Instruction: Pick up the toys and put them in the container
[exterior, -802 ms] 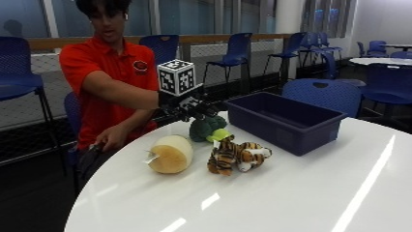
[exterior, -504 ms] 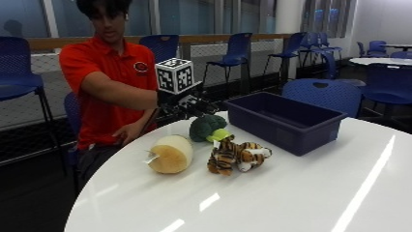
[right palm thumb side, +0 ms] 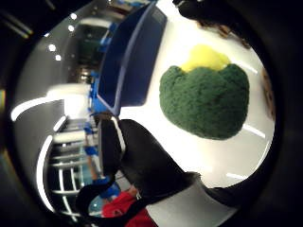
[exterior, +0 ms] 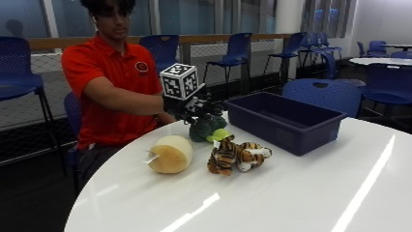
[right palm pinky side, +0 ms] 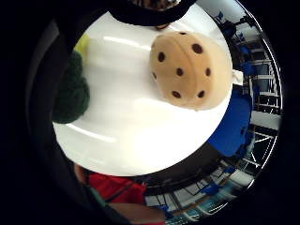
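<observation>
A green broccoli plush (exterior: 206, 129) with a yellow-green stem lies on the round white table (exterior: 289, 193), just left of the dark blue container (exterior: 283, 121). My gloved right hand (exterior: 198, 107) hovers right above the broccoli, fingers spread and pointing down, nothing held. In the thumb side palm view the broccoli (right palm thumb side: 206, 99) lies below the palm with the container (right palm thumb side: 130, 61) beside it. A round cookie plush (exterior: 170, 153) and a tiger plush (exterior: 238, 155) lie nearer the table's front. The little finger side view shows the cookie (right palm pinky side: 190, 70) and the broccoli's edge (right palm pinky side: 70, 93).
The person in a red shirt (exterior: 112, 82) sits behind the table's left edge. Blue chairs (exterior: 322, 92) stand behind the container. The container's inside looks bare. Bare tabletop stretches across the front and right.
My hand has shifted a little toward the container and lower, over the broccoli. The three toys and the container have not moved.
</observation>
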Demonstrator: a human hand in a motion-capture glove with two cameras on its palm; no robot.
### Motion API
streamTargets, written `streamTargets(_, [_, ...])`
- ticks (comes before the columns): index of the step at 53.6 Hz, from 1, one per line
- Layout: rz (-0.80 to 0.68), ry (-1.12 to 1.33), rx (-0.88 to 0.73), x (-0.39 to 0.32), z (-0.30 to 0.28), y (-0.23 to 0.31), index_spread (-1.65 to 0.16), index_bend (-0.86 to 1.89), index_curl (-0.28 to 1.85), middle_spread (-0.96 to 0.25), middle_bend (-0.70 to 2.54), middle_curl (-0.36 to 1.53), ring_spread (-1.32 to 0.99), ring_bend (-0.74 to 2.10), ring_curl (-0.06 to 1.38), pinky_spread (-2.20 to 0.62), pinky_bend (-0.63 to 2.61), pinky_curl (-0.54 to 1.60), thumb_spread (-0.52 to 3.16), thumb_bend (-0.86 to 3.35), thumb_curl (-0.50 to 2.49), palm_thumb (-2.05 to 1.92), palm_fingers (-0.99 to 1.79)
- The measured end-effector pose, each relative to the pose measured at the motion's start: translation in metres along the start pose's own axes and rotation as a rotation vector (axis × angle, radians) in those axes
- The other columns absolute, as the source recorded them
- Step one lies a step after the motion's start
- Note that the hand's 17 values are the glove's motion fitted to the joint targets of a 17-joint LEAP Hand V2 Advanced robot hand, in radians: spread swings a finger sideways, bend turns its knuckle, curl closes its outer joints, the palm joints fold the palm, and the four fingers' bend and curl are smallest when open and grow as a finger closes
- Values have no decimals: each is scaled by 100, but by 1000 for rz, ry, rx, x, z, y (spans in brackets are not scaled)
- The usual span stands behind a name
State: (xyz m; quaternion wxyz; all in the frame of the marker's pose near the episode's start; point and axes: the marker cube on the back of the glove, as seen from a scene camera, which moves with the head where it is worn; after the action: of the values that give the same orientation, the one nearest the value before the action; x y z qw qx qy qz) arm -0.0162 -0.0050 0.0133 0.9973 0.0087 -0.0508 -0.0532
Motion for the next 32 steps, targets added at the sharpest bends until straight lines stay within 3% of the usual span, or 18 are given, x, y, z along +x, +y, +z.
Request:
streamTargets(12, [-46,27,-59,-21,29,-14,-37,24,33,-11,14,22,-7,15,11,4,57,30,102,-10,8,-15,-11])
streamTargets(32, [-10,156,-142,-28,69,-38,-36,17,33,-8,11,19,-1,13,9,12,106,43,96,-6,16,-7,-12])
